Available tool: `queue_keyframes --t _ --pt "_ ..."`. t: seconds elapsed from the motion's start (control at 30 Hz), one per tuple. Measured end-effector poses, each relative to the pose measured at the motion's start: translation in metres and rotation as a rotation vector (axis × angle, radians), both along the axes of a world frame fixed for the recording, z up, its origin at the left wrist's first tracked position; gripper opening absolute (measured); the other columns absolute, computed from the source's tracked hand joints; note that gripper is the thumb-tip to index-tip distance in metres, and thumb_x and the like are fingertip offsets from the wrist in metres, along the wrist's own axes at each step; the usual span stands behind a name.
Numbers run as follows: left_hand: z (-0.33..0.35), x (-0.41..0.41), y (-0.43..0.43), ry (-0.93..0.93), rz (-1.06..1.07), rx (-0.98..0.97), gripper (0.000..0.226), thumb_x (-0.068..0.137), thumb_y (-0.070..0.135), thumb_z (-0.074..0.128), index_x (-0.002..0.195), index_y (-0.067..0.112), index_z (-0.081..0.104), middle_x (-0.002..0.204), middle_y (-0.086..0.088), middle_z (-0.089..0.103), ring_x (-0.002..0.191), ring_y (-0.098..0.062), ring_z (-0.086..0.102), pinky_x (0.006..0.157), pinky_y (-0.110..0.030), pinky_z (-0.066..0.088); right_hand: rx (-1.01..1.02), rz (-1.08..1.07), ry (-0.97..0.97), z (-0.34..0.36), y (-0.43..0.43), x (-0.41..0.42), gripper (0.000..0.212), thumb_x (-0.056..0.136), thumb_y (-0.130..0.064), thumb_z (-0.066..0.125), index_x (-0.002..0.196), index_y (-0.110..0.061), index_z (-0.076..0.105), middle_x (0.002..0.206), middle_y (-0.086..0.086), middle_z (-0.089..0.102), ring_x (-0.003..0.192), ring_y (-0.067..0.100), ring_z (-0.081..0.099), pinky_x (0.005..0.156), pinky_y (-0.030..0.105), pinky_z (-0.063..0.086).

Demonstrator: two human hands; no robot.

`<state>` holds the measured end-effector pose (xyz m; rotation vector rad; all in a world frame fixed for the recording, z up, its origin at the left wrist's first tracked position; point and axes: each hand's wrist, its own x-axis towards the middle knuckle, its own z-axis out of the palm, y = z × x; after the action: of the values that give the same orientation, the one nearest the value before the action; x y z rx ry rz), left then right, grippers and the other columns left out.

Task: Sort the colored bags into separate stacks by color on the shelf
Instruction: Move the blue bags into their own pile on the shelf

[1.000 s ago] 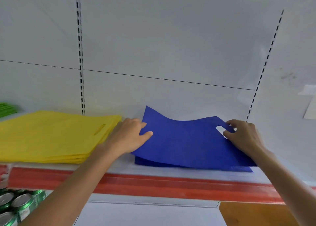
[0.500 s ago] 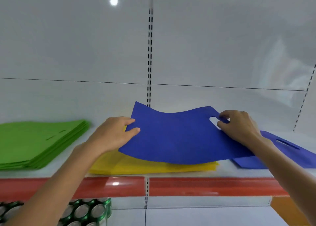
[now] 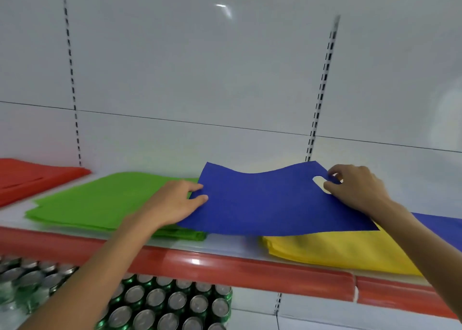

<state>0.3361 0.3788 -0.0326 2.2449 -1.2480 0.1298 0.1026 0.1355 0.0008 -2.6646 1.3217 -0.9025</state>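
Both hands hold 1 blue bag (image 3: pixel 270 204) just above the shelf (image 3: pixel 232 244). Your left hand (image 3: pixel 172 202) pinches the bag's left edge between thumb and fingers; your right hand (image 3: pixel 355 192) grips it at the oval handle cutout (image 3: pixel 318 181), fingers curled round the strip of fabric beside the hole. The bag hangs nearly flat with its far edge rippled, its left corner over the right end of the green stack (image 3: pixel 100 202) and its right part over the yellow stack (image 3: pixel 337 249).

3 sorted piles lie along the shelf: a red stack (image 3: pixel 30 177) at far left, the green stack beside it, the yellow stack to the right. More blue fabric (image 3: pixel 442 224) shows behind your right forearm at the right edge. A glossy red strip (image 3: pixel 225 267) runs along the shelf front. Green drink cans (image 3: pixel 162 304) stand packed on the level below, and 2 slotted uprights (image 3: pixel 322 89) run down the white back panel (image 3: pixel 200 79).
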Motion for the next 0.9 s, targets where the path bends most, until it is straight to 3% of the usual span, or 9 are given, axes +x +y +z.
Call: queue_keyframes --t 0.3,0.47,0.57,0.9 --pt "0.001 0.122 0.111 -0.035 0.041 -0.049 0.044 0.092 0.034 0.054 0.133 0.02 0.05 0.14 0.004 0.047 0.13 -0.014 0.042 0.102 -0.022 0.031 -0.051 0.005 0.008 0.004 0.109 0.122 0.025 0.086 -0.034 0.054 0.109 -0.024 0.062 0.112 0.003 0.063 0.097 0.027 0.057 0.072 0.032 0.041" --pt "0.003 0.217 0.195 -0.061 0.012 0.033 0.044 0.091 0.033 0.054 0.133 0.02 0.051 0.133 -0.001 0.054 0.12 -0.017 0.05 0.095 -0.023 0.035 0.014 -0.002 -0.048 -0.023 0.194 0.209 0.033 0.086 -0.047 0.055 0.107 -0.023 0.063 0.112 0.004 0.063 0.1 0.029 0.057 0.073 0.032 0.04" --pt "0.012 0.271 0.237 -0.067 0.034 0.018 0.043 0.091 0.031 0.056 0.132 0.019 0.052 0.138 0.003 0.05 0.126 -0.015 0.046 0.099 -0.022 0.031 0.024 0.011 -0.053 -0.021 0.243 0.262 0.032 0.087 -0.043 0.054 0.111 -0.023 0.062 0.115 0.005 0.063 0.102 0.03 0.057 0.074 0.032 0.041" --pt "0.002 0.376 0.308 -0.051 0.084 -0.058 0.041 0.091 0.029 0.055 0.131 0.018 0.053 0.136 0.003 0.052 0.126 -0.015 0.046 0.1 -0.021 0.03 -0.066 0.018 -0.071 -0.003 0.313 0.369 0.031 0.086 -0.035 0.055 0.115 -0.023 0.06 0.113 0.002 0.064 0.102 0.028 0.057 0.076 0.031 0.04"
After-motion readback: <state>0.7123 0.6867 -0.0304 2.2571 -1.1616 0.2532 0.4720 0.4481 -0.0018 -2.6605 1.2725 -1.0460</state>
